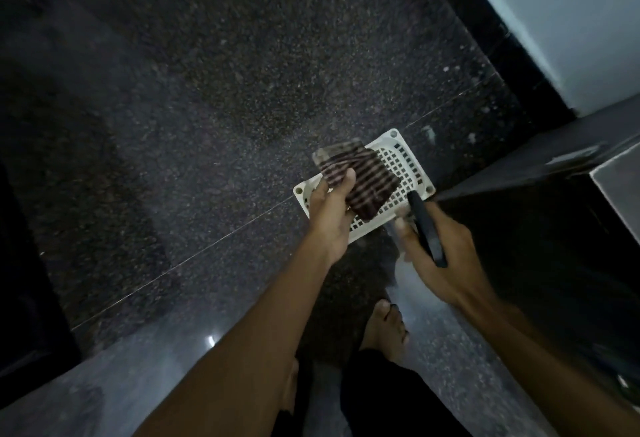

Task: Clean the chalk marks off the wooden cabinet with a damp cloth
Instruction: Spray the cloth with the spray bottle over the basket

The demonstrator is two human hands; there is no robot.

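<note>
My left hand point(329, 209) grips a folded dark cloth with pale stripes point(360, 178), thumb on top, holding it above a white plastic grid basket point(410, 164) on the floor. My right hand point(440, 246) is closed around a flat black object that looks like a phone point(426, 228), just right of the basket. The dim view shows no wooden cabinet with chalk marks that I can recognise.
Dark speckled stone floor point(207, 107) fills most of the view. A pale wall point(571, 21) with a black skirting runs at the upper right. A dark box-like piece of furniture point(554, 211) stands at the right. My bare foot point(386, 325) is below the hands.
</note>
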